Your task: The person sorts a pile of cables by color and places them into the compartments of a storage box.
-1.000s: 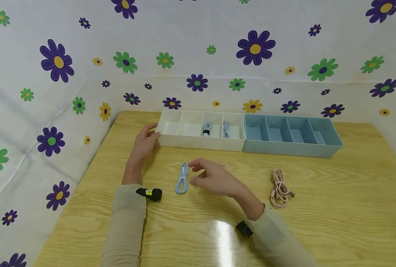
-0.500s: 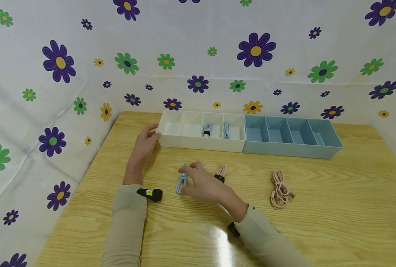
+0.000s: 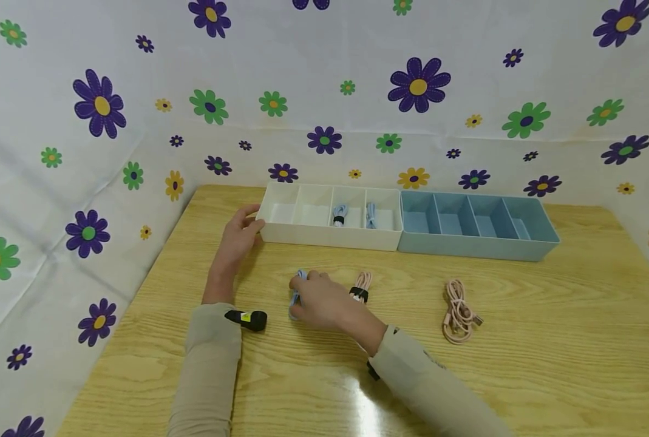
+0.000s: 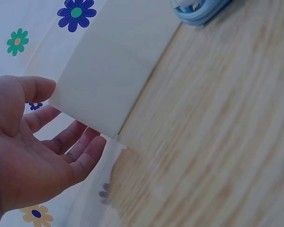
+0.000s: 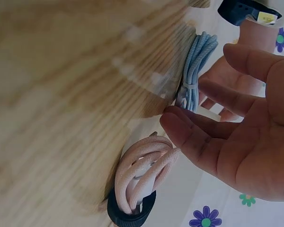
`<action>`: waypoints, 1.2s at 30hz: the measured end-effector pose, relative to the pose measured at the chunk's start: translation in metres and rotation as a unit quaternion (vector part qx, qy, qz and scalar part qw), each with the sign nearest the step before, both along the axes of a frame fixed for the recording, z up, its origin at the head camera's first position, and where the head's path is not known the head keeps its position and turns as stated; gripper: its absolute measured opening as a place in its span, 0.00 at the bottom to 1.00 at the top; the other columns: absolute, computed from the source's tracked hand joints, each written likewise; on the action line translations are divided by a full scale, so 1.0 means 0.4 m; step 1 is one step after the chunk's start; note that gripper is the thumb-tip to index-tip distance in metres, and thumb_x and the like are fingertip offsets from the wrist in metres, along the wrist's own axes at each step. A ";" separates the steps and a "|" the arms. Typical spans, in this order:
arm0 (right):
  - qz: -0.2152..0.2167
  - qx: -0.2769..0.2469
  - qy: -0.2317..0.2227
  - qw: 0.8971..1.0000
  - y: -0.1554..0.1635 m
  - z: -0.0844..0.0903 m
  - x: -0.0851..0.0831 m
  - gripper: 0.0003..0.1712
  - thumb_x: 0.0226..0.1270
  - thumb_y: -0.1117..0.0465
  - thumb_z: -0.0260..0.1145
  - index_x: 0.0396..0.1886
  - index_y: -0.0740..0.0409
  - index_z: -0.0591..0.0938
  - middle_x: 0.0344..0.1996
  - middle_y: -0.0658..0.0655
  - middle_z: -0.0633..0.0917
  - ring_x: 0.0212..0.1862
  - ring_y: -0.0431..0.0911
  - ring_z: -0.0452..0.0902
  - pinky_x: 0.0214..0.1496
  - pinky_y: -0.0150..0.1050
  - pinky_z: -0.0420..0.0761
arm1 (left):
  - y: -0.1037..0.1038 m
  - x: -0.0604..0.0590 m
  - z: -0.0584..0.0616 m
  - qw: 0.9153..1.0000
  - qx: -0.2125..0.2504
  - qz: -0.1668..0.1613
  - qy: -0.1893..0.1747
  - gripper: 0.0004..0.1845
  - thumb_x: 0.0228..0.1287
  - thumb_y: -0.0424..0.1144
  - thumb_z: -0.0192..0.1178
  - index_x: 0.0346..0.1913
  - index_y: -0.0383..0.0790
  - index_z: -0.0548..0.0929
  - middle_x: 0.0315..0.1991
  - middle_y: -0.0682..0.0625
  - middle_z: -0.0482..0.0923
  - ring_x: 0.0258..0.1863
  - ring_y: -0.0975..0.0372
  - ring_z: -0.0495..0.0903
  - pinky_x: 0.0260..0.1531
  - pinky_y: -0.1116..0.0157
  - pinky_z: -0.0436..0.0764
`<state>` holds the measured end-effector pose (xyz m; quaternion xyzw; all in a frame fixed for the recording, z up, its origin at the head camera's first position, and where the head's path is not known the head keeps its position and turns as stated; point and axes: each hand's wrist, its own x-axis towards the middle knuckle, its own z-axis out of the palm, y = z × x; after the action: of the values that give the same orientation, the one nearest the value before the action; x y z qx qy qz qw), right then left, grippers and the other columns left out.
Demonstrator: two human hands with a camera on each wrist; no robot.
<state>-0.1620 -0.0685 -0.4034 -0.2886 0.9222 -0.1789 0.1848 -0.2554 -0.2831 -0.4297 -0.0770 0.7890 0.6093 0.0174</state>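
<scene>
My left hand (image 3: 237,243) rests at the left end of a white divided organizer box (image 3: 329,235), thumb and fingertips touching its end; the left wrist view shows these fingers (image 4: 87,163) loosely bent. Over a bundled light-blue charging cable (image 3: 295,297) on the table is my right hand (image 3: 326,301). In the right wrist view, that cable (image 5: 196,71) lies between the spread thumb and the fingers (image 5: 184,130), with a gap on the thumb side. Just right of this hand lies a pink cable (image 3: 363,280) bundled with a black strap.
A blue divided box (image 3: 477,246) stands against the white box's right end. Two blue cables sit in the white box, one with a black strap (image 3: 339,220). Another pink cable (image 3: 458,312) lies farther right on the wooden table (image 3: 521,364). Flowered cloth (image 3: 357,109) hangs behind.
My right hand has moved left and lowered over the light-blue cable, uncovering the strapped pink cable. My left hand has stayed at the white box's end.
</scene>
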 end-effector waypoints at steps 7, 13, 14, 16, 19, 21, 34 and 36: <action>0.003 0.031 0.017 0.999 -0.013 -0.003 -0.010 0.21 0.73 0.53 0.61 0.62 0.52 0.78 0.57 0.61 0.78 0.54 0.53 0.74 0.41 0.42 0.75 | 0.002 0.001 -0.001 1.000 0.002 0.002 0.000 0.26 0.77 0.41 0.49 0.74 0.44 0.64 0.65 0.37 0.68 0.60 0.51 0.68 0.56 0.58 0.71; 0.015 0.024 0.012 1.000 -0.004 -0.004 -0.023 0.17 0.72 0.54 0.64 0.58 0.49 0.81 0.52 0.58 0.79 0.49 0.51 0.75 0.39 0.40 0.75 | 0.004 -0.003 0.001 1.000 0.005 0.007 -0.001 0.25 0.77 0.40 0.49 0.74 0.44 0.65 0.65 0.37 0.68 0.58 0.51 0.68 0.55 0.58 0.71; 0.018 0.021 0.010 1.000 -0.002 -0.006 -0.026 0.16 0.71 0.55 0.64 0.57 0.49 0.81 0.52 0.58 0.79 0.48 0.50 0.75 0.38 0.39 0.74 | 0.004 -0.003 0.002 1.000 0.005 0.007 -0.002 0.25 0.77 0.40 0.49 0.74 0.44 0.65 0.65 0.37 0.68 0.58 0.51 0.68 0.55 0.58 0.71; 0.022 0.015 0.003 1.000 0.001 -0.007 -0.031 0.16 0.71 0.57 0.65 0.56 0.49 0.82 0.53 0.58 0.79 0.46 0.49 0.74 0.36 0.38 0.73 | 0.004 -0.003 0.001 1.000 0.005 0.008 -0.003 0.25 0.76 0.40 0.49 0.74 0.44 0.65 0.65 0.37 0.68 0.58 0.52 0.69 0.55 0.58 0.71; 0.021 0.005 -0.010 1.000 0.004 -0.007 -0.037 0.17 0.70 0.61 0.65 0.58 0.50 0.82 0.54 0.58 0.78 0.43 0.46 0.73 0.33 0.37 0.71 | 0.003 -0.005 -0.001 1.000 0.005 0.009 -0.003 0.25 0.76 0.39 0.49 0.73 0.43 0.65 0.65 0.37 0.69 0.56 0.53 0.69 0.54 0.58 0.72; 0.018 -0.001 -0.024 1.000 0.005 -0.006 -0.039 0.20 0.70 0.62 0.65 0.60 0.50 0.80 0.55 0.58 0.78 0.41 0.45 0.72 0.33 0.36 0.70 | 0.002 -0.006 -0.003 1.000 0.005 0.010 -0.001 0.25 0.76 0.39 0.49 0.73 0.43 0.66 0.64 0.37 0.69 0.56 0.53 0.69 0.53 0.58 0.72; 0.006 -0.019 -0.041 0.999 -0.003 -0.008 -0.045 0.30 0.71 0.56 0.63 0.71 0.51 0.70 0.60 0.63 0.74 0.37 0.44 0.74 0.31 0.37 0.74 | 0.001 0.002 0.004 1.000 0.003 0.003 -0.002 0.25 0.77 0.39 0.49 0.74 0.44 0.65 0.65 0.36 0.68 0.59 0.50 0.68 0.57 0.54 0.71; 0.004 -0.012 -0.039 0.999 -0.005 -0.008 -0.044 0.30 0.70 0.58 0.63 0.71 0.49 0.70 0.61 0.63 0.73 0.34 0.45 0.74 0.29 0.36 0.73 | 0.001 0.003 0.006 1.000 0.003 0.002 -0.002 0.25 0.77 0.39 0.49 0.74 0.44 0.65 0.65 0.36 0.68 0.58 0.51 0.68 0.56 0.55 0.71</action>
<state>-0.1795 -0.0706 -0.4068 -0.2871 0.9111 -0.2001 0.2179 -0.2543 -0.2825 -0.4273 -0.0794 0.7870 0.6115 0.0182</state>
